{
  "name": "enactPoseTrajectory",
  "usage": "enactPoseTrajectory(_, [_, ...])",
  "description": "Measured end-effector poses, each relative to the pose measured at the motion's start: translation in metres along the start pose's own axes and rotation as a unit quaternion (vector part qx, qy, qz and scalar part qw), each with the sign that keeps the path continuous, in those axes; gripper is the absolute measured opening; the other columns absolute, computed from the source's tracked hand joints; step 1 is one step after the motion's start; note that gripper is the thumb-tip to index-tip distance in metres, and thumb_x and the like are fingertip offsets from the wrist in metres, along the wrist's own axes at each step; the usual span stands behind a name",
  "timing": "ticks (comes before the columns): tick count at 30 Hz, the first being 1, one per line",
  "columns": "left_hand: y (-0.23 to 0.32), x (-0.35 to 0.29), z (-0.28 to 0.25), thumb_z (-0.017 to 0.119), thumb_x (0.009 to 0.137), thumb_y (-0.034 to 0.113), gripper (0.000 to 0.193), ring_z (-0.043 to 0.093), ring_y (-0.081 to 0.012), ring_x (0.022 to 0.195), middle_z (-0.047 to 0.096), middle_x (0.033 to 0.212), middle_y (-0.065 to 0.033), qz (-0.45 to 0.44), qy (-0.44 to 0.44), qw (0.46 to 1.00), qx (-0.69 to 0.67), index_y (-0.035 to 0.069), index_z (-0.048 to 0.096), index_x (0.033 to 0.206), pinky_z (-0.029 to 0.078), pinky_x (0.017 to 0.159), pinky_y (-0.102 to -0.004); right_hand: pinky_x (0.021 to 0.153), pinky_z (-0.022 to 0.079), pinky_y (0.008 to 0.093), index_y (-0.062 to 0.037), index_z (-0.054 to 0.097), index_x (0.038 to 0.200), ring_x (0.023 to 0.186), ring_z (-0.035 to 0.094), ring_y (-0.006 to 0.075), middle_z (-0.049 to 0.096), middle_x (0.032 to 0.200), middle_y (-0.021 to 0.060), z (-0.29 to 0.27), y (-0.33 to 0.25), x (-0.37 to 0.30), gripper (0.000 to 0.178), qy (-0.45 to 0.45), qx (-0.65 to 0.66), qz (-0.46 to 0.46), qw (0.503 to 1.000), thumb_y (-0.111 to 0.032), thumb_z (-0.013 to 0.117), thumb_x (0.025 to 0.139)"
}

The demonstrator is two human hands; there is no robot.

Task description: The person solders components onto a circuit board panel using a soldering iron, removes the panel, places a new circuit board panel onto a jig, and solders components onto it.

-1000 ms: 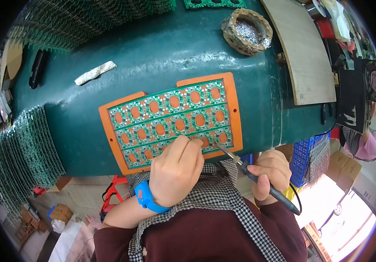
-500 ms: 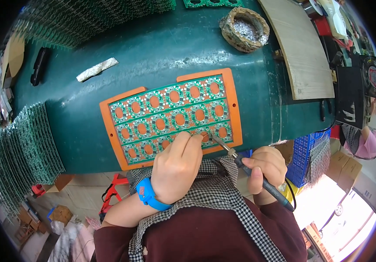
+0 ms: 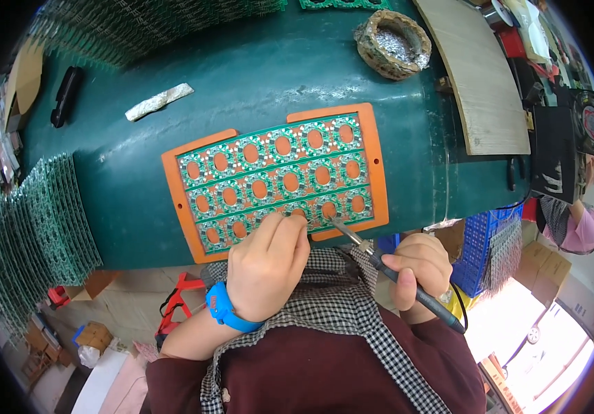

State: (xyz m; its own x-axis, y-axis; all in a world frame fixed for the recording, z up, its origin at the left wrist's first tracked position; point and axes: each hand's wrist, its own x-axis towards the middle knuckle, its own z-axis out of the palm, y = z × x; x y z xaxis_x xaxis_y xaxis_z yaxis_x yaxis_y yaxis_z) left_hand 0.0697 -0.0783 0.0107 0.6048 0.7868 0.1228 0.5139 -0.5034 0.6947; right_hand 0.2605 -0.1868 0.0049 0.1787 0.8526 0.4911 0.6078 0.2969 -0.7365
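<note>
A panel of green circuit boards (image 3: pixel 274 164) with several oval openings lies in an orange holder (image 3: pixel 377 186) on the table. My right hand (image 3: pixel 421 269) is closed round the dark handle of a soldering iron (image 3: pixel 369 250). Its metal tip points up and left to the panel's front row, at the lower edge of an opening toward the right. Just left of that tip, my left hand (image 3: pixel 267 265) pinches thumb and fingers together over the same row. What the pinch holds, if anything, is too small to make out. A blue strap circles my left wrist.
A rough bowl (image 3: pixel 393 47) with silvery bits stands at the back right, beside a wooden board (image 3: pixel 476 83). Stacked green panels (image 3: pixel 42 221) stand at the left, with more at the back. A whitish strip (image 3: pixel 159 102) and a black tool (image 3: pixel 66 96) lie behind the holder.
My left hand has drawn slightly left, away from the iron's tip. The tip has shifted a little left along the front row. The whole table view has shifted slightly.
</note>
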Motion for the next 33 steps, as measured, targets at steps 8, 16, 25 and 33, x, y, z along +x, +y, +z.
enactPoseTrajectory(8, [-0.003, 0.001, 0.001, 0.068, 0.076, -0.004, 0.016, 0.058, -0.0209, 0.057, 0.058, 0.074, -0.0069, 0.011, -0.012, 1.000, 0.004, 0.002, 0.063, 0.089, 0.044, 0.048, -0.0304, 0.048, 0.047, 0.0312, -0.0003, 0.066, 0.074, 0.050, 0.056, 0.0206, 0.057, 0.059, 0.0066, 0.008, 0.004, 0.000, 0.010, -0.001, 0.011, -0.010, 1.000, -0.008, 0.059, 0.072])
enactPoseTrajectory(16, [-0.008, 0.013, -0.005, 0.069, 0.074, 0.001, 0.017, 0.055, -0.0169, 0.056, 0.050, 0.071, -0.0041, 0.067, 0.044, 0.993, 0.091, 0.004, 0.062, 0.089, 0.043, 0.044, -0.0300, 0.047, 0.047, 0.0309, 0.0001, 0.066, 0.076, 0.049, 0.057, 0.0212, 0.059, 0.062, 0.0075, 0.006, 0.006, 0.010, 0.011, 0.035, -0.003, -0.005, 0.999, -0.008, 0.058, 0.077])
enactPoseTrajectory(25, [-0.010, 0.029, 0.005, 0.068, 0.077, -0.002, 0.013, 0.056, -0.0233, 0.055, 0.057, 0.073, -0.0082, 0.013, 0.038, 0.998, 0.052, 0.002, 0.064, 0.088, 0.044, 0.049, -0.0332, 0.047, 0.047, 0.0307, 0.0000, 0.066, 0.077, 0.051, 0.059, 0.0212, 0.061, 0.064, 0.0071, 0.013, 0.014, 0.030, 0.009, -0.014, -0.018, 0.007, 1.000, -0.006, 0.059, 0.077])
enactPoseTrajectory(33, [-0.010, 0.037, -0.002, 0.069, 0.074, -0.002, 0.014, 0.056, -0.0201, 0.058, 0.054, 0.071, -0.0061, 0.035, 0.038, 0.995, 0.082, 0.004, 0.063, 0.086, 0.045, 0.048, -0.0320, 0.047, 0.047, 0.0308, -0.0001, 0.066, 0.077, 0.050, 0.059, 0.0214, 0.060, 0.062, 0.0072, 0.011, 0.016, 0.035, 0.009, -0.017, -0.017, -0.010, 1.000, -0.006, 0.059, 0.076])
